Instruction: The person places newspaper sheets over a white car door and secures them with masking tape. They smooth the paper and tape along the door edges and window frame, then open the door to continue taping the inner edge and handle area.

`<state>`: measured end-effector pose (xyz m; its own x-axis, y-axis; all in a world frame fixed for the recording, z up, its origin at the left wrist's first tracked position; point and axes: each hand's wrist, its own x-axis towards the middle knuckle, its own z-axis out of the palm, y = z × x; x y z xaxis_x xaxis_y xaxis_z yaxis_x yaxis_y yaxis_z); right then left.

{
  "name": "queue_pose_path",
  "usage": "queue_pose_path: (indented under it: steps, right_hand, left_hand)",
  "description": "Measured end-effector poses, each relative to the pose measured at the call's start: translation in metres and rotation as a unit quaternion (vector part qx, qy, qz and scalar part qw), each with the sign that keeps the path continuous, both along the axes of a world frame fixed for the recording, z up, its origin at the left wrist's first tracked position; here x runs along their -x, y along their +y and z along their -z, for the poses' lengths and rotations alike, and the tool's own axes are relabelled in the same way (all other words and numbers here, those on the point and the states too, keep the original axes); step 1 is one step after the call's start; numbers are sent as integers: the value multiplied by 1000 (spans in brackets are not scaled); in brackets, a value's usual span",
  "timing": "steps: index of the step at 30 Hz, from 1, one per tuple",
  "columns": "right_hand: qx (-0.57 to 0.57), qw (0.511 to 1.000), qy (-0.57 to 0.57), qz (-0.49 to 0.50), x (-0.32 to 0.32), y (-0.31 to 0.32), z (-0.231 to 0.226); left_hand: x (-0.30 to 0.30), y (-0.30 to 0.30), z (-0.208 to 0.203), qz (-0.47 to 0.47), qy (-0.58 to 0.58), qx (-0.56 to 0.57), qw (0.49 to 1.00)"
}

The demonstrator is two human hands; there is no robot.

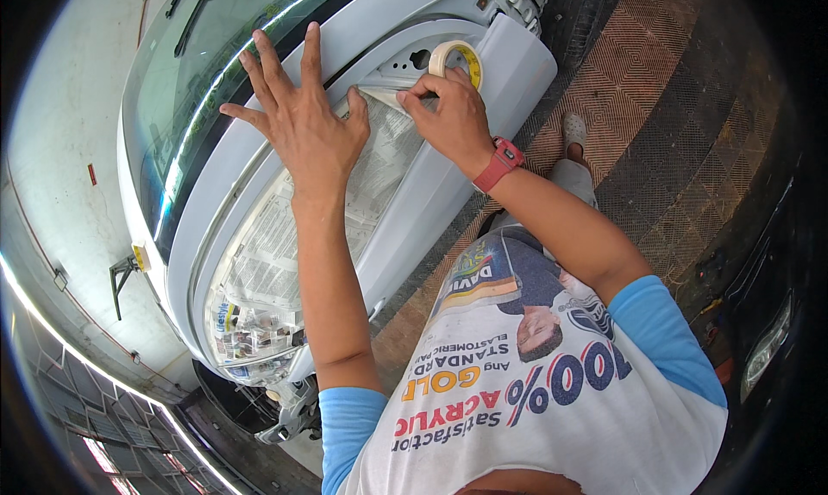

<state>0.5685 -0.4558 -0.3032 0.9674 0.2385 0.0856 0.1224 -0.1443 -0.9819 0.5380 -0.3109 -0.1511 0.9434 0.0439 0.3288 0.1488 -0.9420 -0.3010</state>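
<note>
My left hand (315,128) is spread wide over the car's pale grey body panel (379,34), its thumb by the top edge of the newspaper (276,245). Nothing is gripped in it. In my right hand (453,120) is a roll of cream masking tape (438,57) with a yellow core, standing by the fingers. The thumb and forefinger pinch at a pale strip running toward my left thumb; I cannot tell whether it is tape or folded paper. Newspaper sheets cover the long window-shaped recess of the panel.
Beyond the panel lies the car's windshield (233,55) with a wiper (191,21). A person's foot in a light clog (574,130) rests on the red and grey tiled floor (655,150). Part of another dark vehicle, with a headlight (768,344), stands at the right.
</note>
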Motion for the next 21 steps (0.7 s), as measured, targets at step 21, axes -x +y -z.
queue_pose_path:
  steps: [21]
  right_hand:
    - [-34,998,10,-49,-26,-11,16]
  left_hand:
    - [4,-7,14,22,2,4,1000]
